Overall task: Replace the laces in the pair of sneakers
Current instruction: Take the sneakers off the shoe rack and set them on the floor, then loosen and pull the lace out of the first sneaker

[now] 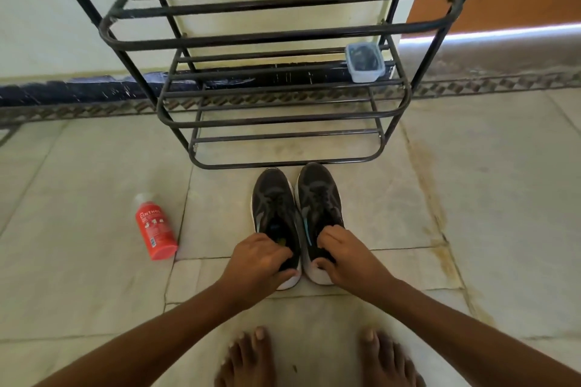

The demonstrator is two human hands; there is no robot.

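On the tiled floor before our bare feet, pair of dark sneakers (297, 217) side by side, our left hand (262, 264) gripping the left heel collar, our right hand (342, 256) gripping the right, black metal rack (283, 104) just beyond, red bottle (155, 229) lying at left.

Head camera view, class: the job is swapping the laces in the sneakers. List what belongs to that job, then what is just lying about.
Belongs to the job:
left sneaker, heel gripped by the left hand
right sneaker, heel gripped by the right hand

Just lying about:
red Cinthol bottle on the floor
black metal shoe rack
small plastic container on the rack
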